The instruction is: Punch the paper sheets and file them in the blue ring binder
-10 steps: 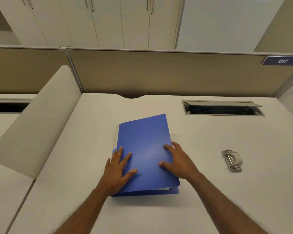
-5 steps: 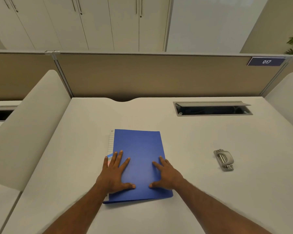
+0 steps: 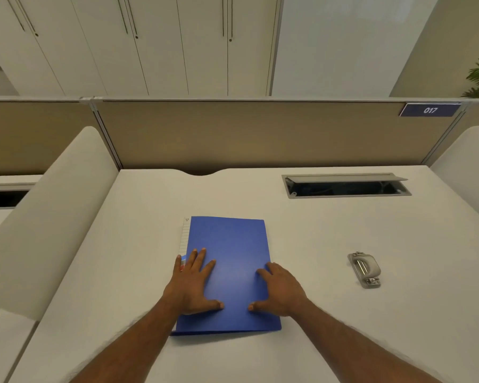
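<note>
On the desk [image 3: 329, 313], the left hand [image 3: 190, 283] lies flat, fingers straight, on the closed blue ring binder [image 3: 233, 258], its long axis running away from the person. Paper sheets [image 3: 186, 233], probably filed, peek from its left edge. The right hand [image 3: 280, 286] presses likewise, nearer the hole punch [image 3: 365, 269]. A second ago the binder stood part-open.

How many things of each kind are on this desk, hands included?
Blue binder: 1
Paper stack poking from its left edge: 1
Hole punch: 1
Hands flat on the binder: 2, left hand and right hand
Total: 5
</note>
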A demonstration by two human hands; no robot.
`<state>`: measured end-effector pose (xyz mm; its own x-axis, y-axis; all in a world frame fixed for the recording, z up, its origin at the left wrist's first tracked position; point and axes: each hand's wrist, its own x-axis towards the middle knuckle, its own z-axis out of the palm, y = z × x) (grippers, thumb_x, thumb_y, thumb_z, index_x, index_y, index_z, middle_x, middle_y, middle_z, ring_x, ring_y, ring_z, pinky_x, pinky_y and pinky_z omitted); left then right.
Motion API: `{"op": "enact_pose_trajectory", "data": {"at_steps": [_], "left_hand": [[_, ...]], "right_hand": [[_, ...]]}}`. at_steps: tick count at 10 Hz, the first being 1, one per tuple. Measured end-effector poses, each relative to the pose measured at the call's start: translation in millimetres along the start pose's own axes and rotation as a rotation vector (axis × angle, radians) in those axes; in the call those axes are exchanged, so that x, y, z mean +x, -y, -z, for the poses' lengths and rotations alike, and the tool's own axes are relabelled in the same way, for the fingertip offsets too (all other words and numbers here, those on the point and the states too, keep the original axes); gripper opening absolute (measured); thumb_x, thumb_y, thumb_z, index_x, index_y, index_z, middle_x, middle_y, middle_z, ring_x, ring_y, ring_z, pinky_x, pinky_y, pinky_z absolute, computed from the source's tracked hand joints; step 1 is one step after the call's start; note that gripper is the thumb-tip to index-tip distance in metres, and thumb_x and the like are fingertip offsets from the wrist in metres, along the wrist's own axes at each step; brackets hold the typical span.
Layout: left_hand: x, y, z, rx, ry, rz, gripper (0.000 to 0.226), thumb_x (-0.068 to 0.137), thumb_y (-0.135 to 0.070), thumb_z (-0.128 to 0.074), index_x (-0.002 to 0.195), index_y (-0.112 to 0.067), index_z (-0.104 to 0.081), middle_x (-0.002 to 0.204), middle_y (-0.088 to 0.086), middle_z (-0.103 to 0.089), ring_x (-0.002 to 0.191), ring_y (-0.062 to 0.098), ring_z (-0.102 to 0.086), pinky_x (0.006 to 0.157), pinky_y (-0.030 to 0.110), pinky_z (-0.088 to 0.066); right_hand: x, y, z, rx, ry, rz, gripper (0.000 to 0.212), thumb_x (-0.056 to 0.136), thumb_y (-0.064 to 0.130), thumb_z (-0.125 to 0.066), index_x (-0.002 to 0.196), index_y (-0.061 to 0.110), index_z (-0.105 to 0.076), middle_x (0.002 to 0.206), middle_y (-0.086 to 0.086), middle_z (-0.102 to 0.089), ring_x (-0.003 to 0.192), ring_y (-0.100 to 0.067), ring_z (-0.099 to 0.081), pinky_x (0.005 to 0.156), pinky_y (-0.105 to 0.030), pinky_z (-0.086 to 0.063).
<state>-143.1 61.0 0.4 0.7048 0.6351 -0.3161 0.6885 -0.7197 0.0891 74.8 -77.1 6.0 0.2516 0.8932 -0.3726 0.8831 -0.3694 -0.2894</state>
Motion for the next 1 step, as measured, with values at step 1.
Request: {"op": "enact_pose_trajectory", "data": {"at_steps": [1], "left_hand": [[2.0, -8.5, 13.4, -0.046, 0.014, -0.005, 0.131, 0.04, -0.098, -0.013, 0.152, -0.031, -0.003, 0.16, 0.001, 0.018, 0.147, 0.023, 0.018, 0.117, 0.052, 0.009]], "right_hand": [[-7.4, -10.7, 19.5, 0.005, -0.076, 0.0, 0.095, 0.069, 0.075, -0.06, 0.143, 0.023, -0.034, 0.152, -0.003, -0.031, 0.139, -0.022, -0.032, 0.112, -0.035, -0.032]]}}
